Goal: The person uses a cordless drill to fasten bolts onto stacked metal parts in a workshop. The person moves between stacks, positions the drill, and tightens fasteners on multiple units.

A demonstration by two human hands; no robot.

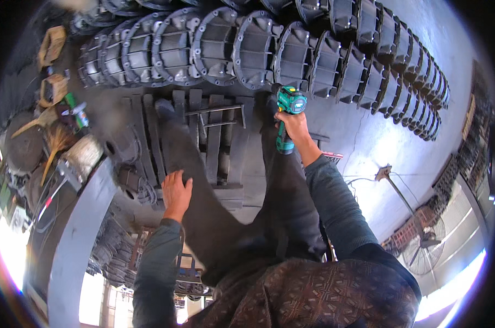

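My right hand [296,129] is wrapped round the grip of a green and black cordless drill [291,102]. The drill's front end points away from me, close to the near row of dark ribbed metal castings [254,52]; whether it touches one cannot be made out. These castings have round flanges with bolt holes along the rim and stand packed side by side. By my left thigh, my left hand [176,192] hangs palm down and holds nothing, its thumb apart from the fingers.
Dark wooden slats [194,109] lie on the floor around my feet, with a thin metal frame [220,116] on them. Brooms [55,145] and clutter fill the left side beside a grey metal beam [83,229]. At right stands a fan [423,246].
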